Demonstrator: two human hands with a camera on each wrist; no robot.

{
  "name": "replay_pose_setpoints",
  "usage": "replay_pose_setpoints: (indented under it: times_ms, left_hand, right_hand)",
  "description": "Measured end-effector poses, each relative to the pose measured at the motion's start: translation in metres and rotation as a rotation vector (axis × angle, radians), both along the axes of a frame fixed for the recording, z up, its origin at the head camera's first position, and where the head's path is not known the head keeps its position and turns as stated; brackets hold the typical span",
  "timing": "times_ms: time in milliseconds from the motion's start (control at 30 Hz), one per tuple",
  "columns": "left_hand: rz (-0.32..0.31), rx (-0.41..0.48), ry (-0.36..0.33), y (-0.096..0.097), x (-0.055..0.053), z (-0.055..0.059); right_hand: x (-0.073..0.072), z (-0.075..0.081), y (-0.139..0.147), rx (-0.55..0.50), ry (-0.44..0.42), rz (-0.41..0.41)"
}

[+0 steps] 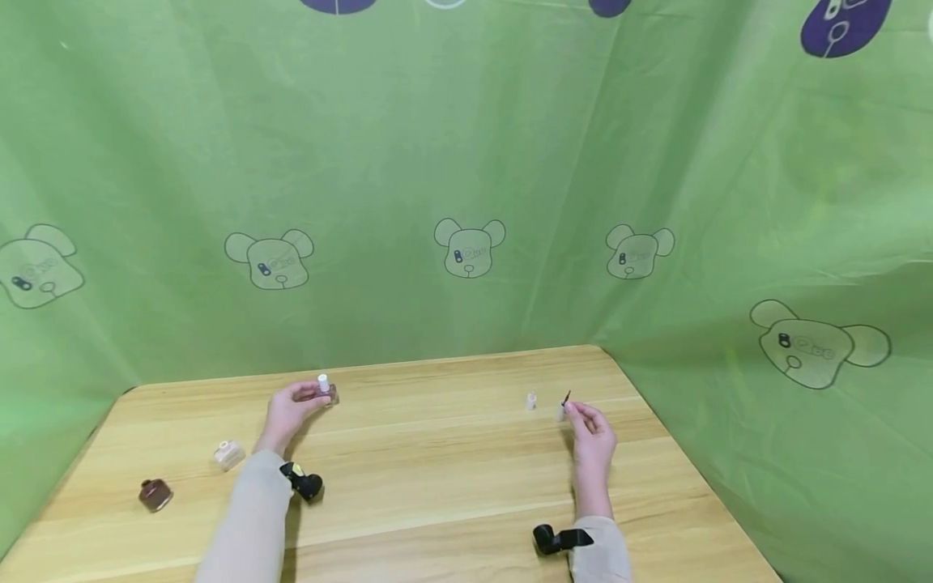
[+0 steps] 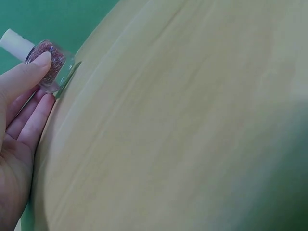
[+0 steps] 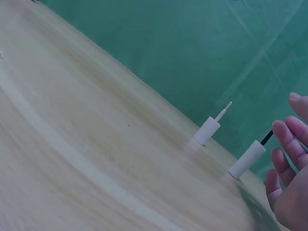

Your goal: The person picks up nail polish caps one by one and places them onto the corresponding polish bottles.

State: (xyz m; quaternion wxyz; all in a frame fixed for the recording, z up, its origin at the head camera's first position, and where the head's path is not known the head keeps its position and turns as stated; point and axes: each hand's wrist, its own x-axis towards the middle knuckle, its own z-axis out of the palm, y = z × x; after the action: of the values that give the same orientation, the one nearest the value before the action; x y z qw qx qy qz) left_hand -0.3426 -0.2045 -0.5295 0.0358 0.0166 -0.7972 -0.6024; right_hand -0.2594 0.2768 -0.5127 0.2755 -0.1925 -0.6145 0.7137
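At the table's far left, my left hand [image 1: 287, 409] pinches a nail polish bottle [image 2: 52, 62] filled with reddish glitter, its white cap [image 2: 17, 44] on. The thumb lies across the glass, with fingers on the other side. On the right, my right hand [image 1: 594, 441] is beside a white cap [image 3: 247, 160] standing brush-up, with a dark brush. Its thumb and forefinger are apart in the right wrist view; a fingertip overlaps the brush's upper end, and I cannot tell whether it touches. A second white cap [image 3: 207, 131] with a pale brush stands to the left of it.
Two capless polish bottles are on the table's left side: a dark brown bottle [image 1: 155, 495] and a pale bottle [image 1: 229, 455]. A green curtain [image 1: 466, 162] with bear prints hangs behind and along both sides of the wooden table [image 1: 437, 486].
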Motion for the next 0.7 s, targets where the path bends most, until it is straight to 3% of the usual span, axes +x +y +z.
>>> replay_pose_setpoints:
  times_ms: [233,467,700]
  left_hand:
    - [-0.057,0.006,-0.008,-0.0041,-0.0019,-0.0005]
    - [-0.108,0.015,0.065,-0.0082,-0.0009,0.0002]
    - [-0.088,-0.049,-0.016,-0.0056,-0.0033,0.0017]
  right_hand:
    - [-0.0022,-0.0060,0.0033,0.017,-0.049,-0.024]
    - [-0.0046,-0.0066,0.0051,0.023,-0.159,0.067]
    - [-0.0047,-0.0058,0.0073,0.061,-0.199,0.155]
